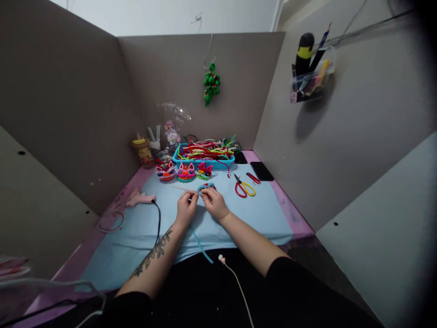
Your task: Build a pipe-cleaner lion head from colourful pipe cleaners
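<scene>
My left hand [187, 207] and my right hand [215, 203] meet over the blue cloth, fingertips pinched close together. Just beyond the right fingers is a small light-blue and red pipe-cleaner piece [206, 186], partly covered by them. A light-blue pipe cleaner [202, 246] trails from under my left hand toward the lap. A thin pale strip [183, 188] sticks out to the left above the left fingertips. What exactly lies between the fingertips is too small to see well. Three finished-looking animal heads, pink [165, 172], pink-orange [186, 172] and red-green [204, 171], stand behind the hands.
A blue tray [205, 163] heaped with pipe cleaners stands at the back. On the right lie scissors [244, 187], a red cutter [253, 177] and a black phone [261, 171]. Left are a pink glue gun [139, 198] and its cord. Grey partitions enclose the table.
</scene>
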`<state>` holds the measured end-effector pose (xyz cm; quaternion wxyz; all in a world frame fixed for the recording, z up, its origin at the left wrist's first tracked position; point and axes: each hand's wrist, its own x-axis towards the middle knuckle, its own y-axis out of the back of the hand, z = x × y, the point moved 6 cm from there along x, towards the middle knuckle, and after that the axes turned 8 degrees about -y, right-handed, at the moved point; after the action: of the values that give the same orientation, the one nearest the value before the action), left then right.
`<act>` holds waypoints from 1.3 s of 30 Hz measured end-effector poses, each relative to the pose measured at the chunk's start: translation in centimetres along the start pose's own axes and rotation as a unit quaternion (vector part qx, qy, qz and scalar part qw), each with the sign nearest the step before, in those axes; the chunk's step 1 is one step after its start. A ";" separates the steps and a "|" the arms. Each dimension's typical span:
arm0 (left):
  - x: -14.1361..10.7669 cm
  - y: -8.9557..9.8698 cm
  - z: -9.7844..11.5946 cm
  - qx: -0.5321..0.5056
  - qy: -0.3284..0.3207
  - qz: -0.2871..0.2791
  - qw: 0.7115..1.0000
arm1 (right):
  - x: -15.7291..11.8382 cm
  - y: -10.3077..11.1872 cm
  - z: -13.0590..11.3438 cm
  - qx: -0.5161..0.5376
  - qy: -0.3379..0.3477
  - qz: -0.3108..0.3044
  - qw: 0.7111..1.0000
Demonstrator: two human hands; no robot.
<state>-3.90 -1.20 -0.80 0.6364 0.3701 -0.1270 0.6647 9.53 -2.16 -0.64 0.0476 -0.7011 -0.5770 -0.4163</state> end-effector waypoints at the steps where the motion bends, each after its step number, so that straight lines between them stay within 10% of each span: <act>1: 0.0 -0.1 -0.1 0.002 0.001 -0.007 1.000 | 0.1 0.0 0.1 0.001 -0.005 0.004 1.000; 39: -0.1 -0.9 -2.7 -0.111 0.151 -0.003 0.982 | -0.1 0.5 -0.9 -0.153 0.045 0.036 0.986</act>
<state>-3.99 0.57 -3.00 0.6876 0.1931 -0.1019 0.6925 9.46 -2.90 0.05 -0.0197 -0.7008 -0.4781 -0.5291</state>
